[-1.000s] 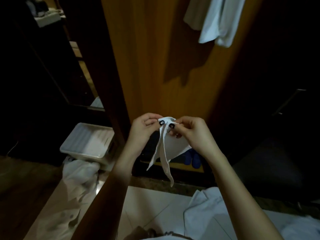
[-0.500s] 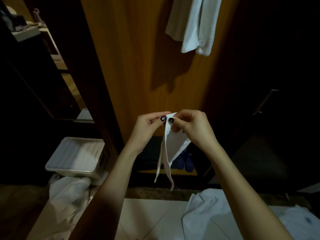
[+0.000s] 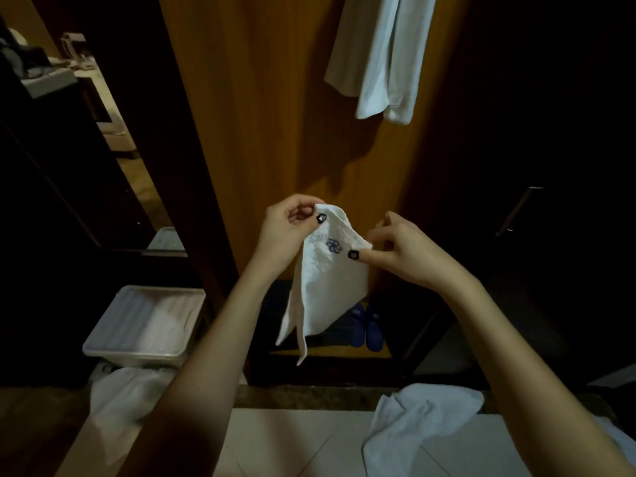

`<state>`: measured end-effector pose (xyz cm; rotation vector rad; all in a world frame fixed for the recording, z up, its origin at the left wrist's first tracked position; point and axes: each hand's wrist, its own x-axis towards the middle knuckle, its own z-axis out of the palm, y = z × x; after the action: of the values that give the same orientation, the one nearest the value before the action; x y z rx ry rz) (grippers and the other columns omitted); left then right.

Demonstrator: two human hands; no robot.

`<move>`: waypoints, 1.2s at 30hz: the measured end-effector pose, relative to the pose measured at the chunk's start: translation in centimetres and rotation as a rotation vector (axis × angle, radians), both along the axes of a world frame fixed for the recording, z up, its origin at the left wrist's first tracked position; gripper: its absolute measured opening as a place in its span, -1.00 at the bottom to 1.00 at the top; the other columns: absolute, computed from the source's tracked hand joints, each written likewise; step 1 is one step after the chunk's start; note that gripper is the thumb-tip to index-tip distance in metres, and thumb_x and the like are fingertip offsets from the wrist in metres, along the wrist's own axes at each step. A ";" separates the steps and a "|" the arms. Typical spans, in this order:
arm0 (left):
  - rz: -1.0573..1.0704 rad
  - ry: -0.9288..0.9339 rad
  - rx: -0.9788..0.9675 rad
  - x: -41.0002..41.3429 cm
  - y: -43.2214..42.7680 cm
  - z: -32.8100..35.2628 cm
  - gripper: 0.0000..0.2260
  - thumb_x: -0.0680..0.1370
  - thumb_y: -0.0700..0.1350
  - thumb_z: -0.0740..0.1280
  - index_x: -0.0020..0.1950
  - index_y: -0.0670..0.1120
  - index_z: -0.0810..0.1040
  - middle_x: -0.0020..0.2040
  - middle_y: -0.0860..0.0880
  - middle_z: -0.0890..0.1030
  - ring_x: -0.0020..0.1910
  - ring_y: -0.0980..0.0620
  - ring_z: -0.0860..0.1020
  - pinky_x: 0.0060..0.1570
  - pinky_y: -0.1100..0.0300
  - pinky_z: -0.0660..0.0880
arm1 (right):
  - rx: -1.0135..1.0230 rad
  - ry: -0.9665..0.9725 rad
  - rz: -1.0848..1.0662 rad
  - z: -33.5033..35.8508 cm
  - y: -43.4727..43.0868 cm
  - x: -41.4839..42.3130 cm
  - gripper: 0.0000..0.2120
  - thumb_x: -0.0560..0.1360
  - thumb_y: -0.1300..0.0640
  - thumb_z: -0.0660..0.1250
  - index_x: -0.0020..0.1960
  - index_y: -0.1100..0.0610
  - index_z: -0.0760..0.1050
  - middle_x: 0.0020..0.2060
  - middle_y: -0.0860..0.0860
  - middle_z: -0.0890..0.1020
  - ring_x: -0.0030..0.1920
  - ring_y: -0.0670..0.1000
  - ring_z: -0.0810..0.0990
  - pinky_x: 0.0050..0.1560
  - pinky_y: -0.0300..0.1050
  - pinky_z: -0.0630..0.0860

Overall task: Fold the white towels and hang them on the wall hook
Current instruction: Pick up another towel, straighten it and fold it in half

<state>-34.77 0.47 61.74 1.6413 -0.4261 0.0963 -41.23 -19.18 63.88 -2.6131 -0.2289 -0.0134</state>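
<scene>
L hand [image 3: 292, 232] pinches the top corner of the small white towel [image 3: 330, 287] w/ thumb & fingers. R hand [image 3: 402, 251] pinches its lower side edge. It hangs in mid-air btwn both, in front of the wooden panel [image 3: 261, 115]. Blue swirl logo [image 3: 334, 245] near the top, no letters legible. Hung towels [image 3: 382, 56] on the panel above. Crumpled towel [image 3: 413, 418] on pale tiles below. Lined bin [image 3: 148, 321] to the left, blue slippers [image 3: 366, 325] behind.

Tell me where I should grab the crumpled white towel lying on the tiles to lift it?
Pinch the raised fold near the middle of the crumpled towel, coming straight down from above. It lies spread on the tiled surface, so its flat edges probably give fingers little to catch, while the fold stands up.
</scene>
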 end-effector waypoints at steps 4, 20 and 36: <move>0.041 -0.015 0.004 2.2 1.0 1.3 -0.80 0.48 -0.35 0.37 -0.02 -0.07 0.60 -0.16 0.05 0.58 -0.17 0.24 0.54 -0.12 0.38 0.49 | -0.050 0.068 0.121 0.8 -0.9 0.1 -0.80 0.45 -0.12 0.41 -0.11 0.01 0.59 0.17 -0.06 0.37 0.21 -0.06 0.32 0.22 -0.12 0.37; 0.010 -0.102 -0.097 4.8 1.6 5.7 -0.79 0.49 -0.33 0.37 -0.10 0.00 0.56 -0.18 0.06 0.55 -0.23 0.36 0.53 -0.20 0.45 0.45 | 0.525 -0.473 -0.234 5.7 -1.2 5.4 -0.62 0.42 0.19 0.48 -0.37 0.01 0.30 -0.47 -0.16 0.41 -0.39 -0.21 0.33 -0.39 -0.22 0.29; -0.013 -0.148 -0.071 6.7 2.2 5.8 -0.85 0.52 -0.24 0.38 -0.11 0.03 0.57 -0.18 0.03 0.61 -0.15 0.16 0.57 -0.10 0.33 0.51 | 0.619 -0.262 0.085 6.5 -1.1 4.8 -0.81 0.54 0.24 0.36 -0.19 0.08 0.42 -0.26 -0.15 0.56 -0.26 -0.21 0.52 -0.26 -0.34 0.44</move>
<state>-28.10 2.67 67.54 1.5664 -0.5398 0.2221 -36.46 -20.31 70.36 -1.9784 -0.3614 -0.3433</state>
